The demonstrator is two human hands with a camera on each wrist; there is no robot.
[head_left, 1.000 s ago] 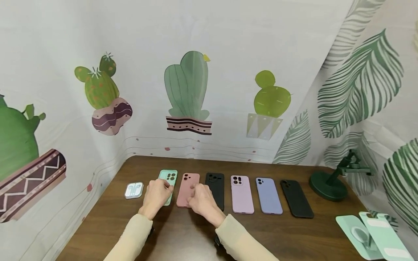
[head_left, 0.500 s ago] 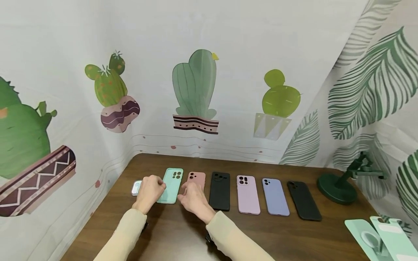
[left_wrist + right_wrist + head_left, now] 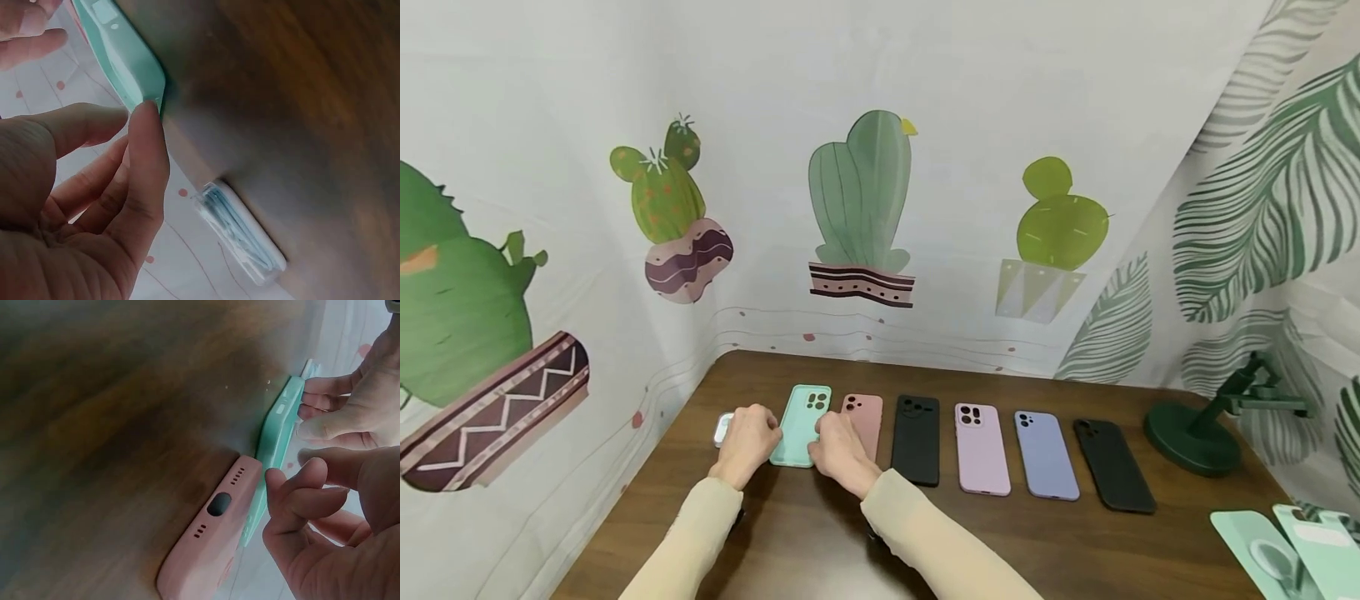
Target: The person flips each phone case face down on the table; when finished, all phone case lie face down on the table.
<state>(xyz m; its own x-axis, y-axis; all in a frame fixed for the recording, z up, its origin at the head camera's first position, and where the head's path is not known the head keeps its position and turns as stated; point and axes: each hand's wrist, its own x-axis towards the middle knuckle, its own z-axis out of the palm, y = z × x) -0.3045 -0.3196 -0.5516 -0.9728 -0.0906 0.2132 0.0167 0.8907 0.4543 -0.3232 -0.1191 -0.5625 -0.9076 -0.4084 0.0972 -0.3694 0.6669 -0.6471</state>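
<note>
A mint-green phone case (image 3: 797, 429) with camera cutouts lies on the table between my hands. At its left edge my left hand (image 3: 749, 442) pinches the rim between thumb and forefinger; in the left wrist view the case's end (image 3: 134, 69) sits at those fingertips. My right hand (image 3: 841, 450) is at the case's right edge, its fingers loosely bent and the thumb apart from the forefinger, as the right wrist view shows. Directly right of the mint case lies a pink phone case (image 3: 868, 421), partly hidden behind my right hand.
Further right in the row lie a black case (image 3: 916, 442), a lilac case (image 3: 982, 454), a blue-violet case (image 3: 1047, 458) and another black case (image 3: 1114, 467). Boxed earphones (image 3: 240, 234) lie left of my left hand. A dark green stand (image 3: 1191, 437) and mint holder (image 3: 1262, 550) stand right.
My left hand has shifted from over the mint case to its left edge. My right hand has moved left from the pink case to the mint case's right edge. The head view has turned left.
</note>
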